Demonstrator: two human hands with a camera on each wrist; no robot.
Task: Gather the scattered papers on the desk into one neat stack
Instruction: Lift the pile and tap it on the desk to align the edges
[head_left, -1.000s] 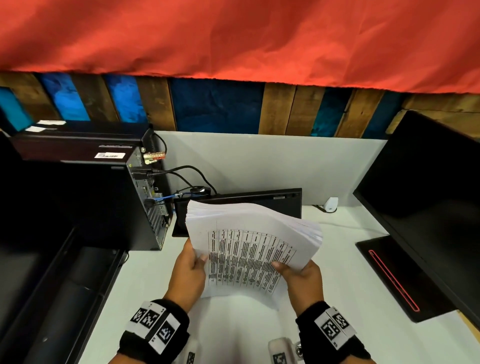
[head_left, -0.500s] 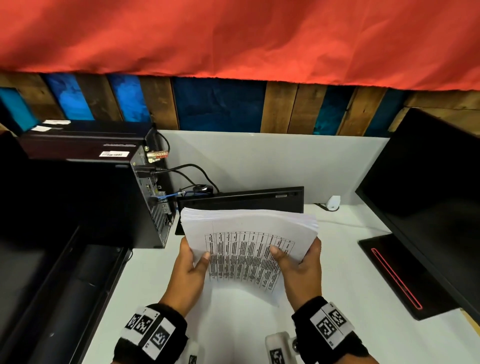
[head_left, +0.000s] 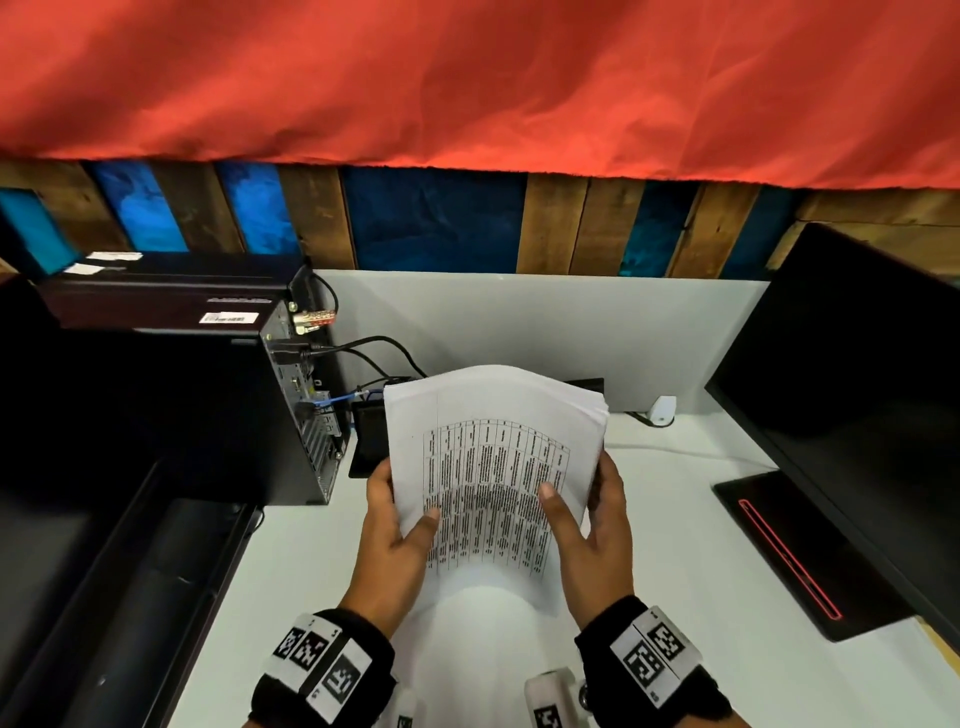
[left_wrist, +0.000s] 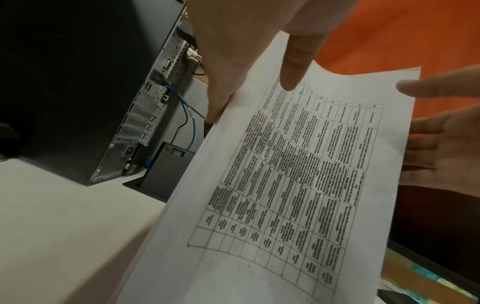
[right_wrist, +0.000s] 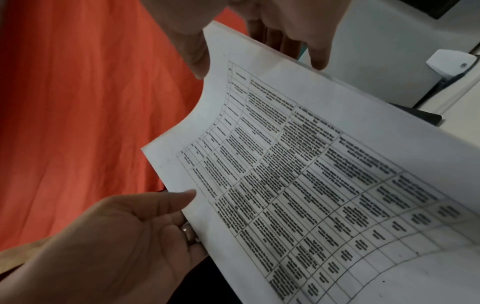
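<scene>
Above the white table (head_left: 675, 545), a left hand (head_left: 395, 525) and right hand (head_left: 597, 525) pinch the gathered paper stack (head_left: 493, 441) at 9 and 3 o'clock; its bowed, unsupported top could fan sheets loose if either thumb relaxes.

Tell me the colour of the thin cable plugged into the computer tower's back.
Blue cable, clearest in the left wrist view.

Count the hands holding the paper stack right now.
2. The left hand pinches the paper stack's left edge, thumb on the printed page. The right hand holds the right edge, thumb in front. The fingers behind are mostly hidden.
</scene>
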